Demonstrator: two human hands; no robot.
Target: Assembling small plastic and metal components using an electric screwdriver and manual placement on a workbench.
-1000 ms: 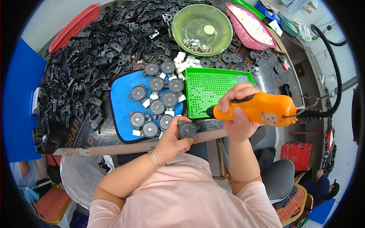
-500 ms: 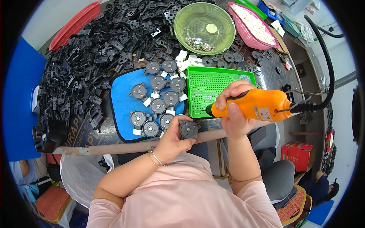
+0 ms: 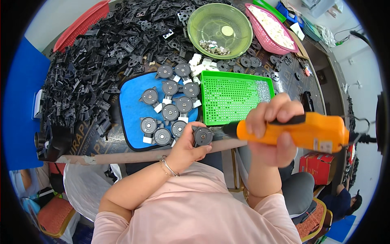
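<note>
At the table's front edge my left hand grips a round black plastic part, its disc face turned up. My right hand is wrapped round an orange electric screwdriver. Its dark tip points left toward the round part, a short gap apart from it. Several similar round assemblies, some with white blocks attached, lie on a blue cloth beyond my left hand. A green perforated tray stands right of the cloth, with small silvery screws in its right end.
A large heap of black plastic parts covers the table's left and back. Behind the tray are a yellow-green basket with small metal pieces and a pink basket of white parts. Loose black discs lie nearby. Another person is at lower right.
My right hand has moved right and slightly down with the screwdriver, which now lies more level and farther from the round part. My left hand keeps its hold, almost still.
</note>
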